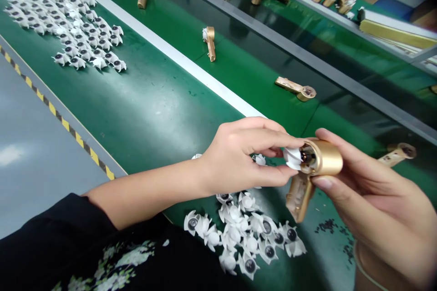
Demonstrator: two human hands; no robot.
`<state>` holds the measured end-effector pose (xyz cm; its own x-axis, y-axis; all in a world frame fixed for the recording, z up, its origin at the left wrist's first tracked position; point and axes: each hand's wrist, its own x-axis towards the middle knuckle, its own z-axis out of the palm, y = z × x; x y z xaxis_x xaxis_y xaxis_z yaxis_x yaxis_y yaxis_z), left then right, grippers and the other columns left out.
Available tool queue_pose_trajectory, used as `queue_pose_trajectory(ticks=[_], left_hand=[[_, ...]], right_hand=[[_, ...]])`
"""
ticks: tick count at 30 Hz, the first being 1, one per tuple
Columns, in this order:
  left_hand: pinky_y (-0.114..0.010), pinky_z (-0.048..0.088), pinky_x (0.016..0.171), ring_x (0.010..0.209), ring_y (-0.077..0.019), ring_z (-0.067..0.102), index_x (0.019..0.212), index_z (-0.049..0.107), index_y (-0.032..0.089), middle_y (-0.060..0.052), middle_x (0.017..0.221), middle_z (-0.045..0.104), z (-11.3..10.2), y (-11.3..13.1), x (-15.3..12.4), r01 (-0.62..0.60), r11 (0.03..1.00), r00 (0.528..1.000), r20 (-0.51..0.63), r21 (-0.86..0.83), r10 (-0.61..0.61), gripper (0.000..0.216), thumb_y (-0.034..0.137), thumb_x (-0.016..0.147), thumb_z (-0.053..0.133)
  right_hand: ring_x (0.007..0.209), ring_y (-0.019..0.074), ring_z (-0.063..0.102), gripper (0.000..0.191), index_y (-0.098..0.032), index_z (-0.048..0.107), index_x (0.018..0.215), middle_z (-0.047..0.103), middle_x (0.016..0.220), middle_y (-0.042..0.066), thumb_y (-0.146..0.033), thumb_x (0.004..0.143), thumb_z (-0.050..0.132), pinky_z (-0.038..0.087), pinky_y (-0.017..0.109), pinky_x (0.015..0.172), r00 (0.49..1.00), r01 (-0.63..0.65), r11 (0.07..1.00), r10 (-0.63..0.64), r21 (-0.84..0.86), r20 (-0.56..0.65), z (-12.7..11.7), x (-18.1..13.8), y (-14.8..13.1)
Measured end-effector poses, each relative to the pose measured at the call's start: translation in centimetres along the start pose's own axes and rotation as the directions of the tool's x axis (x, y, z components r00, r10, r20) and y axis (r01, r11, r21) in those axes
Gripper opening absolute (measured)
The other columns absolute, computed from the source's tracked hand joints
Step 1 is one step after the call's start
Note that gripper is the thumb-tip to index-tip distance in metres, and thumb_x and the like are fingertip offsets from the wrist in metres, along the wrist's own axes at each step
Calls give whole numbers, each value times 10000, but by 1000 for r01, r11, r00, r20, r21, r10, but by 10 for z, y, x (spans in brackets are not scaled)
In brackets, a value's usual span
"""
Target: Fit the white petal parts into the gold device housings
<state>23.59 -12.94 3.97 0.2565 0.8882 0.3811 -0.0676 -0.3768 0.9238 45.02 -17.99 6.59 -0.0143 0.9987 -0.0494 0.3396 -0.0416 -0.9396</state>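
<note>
pinching a white fan [292,159] between thumb and fingers, the left hand [246,157] holds it at the mouth of a gold housing [330,158], which the right hand [378,195] grips with thumb and fingers, above the green surface [153,113], toward its near edge. this fan seems not yet seated. beyond the white strip [164,49], another gold piece [211,46] already shows a fan; many loose fans [232,225] wait along the near edge.
</note>
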Motion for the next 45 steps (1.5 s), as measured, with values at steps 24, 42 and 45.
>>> queue_pose_trajectory(ticks=[24,42,45], left_hand=[[-329,642,893,916,-195,765,1097,799,256,-36,1048,800,-7,-3,-1,81,991,990,120,-102,-69,305,281,794,825],[-389,512,936,1137,-302,630,1245,705,211,-100,1217,683,-23,-43,20,-116,774,679,619,622,-395,469,429,832,739],[-378,539,906,1069,-259,671,1195,733,214,-87,1189,713,-12,-45,17,-166,775,651,658,609,-378,348,381,898,664]], right_hand=[[1152,270,702,596,-474,579,1417,603,1446,-39,-285,868,717,670,334,849,972,236,914,-226,-331,69,-1,-5,-13],[1083,320,660,478,-113,652,1296,660,1225,191,-372,896,616,534,447,944,966,-48,575,-180,-816,-184,-74,50,68],[735,201,678,221,-201,700,1045,721,894,61,-364,932,603,546,322,669,969,-77,672,-124,-737,-215,-75,-36,73]])
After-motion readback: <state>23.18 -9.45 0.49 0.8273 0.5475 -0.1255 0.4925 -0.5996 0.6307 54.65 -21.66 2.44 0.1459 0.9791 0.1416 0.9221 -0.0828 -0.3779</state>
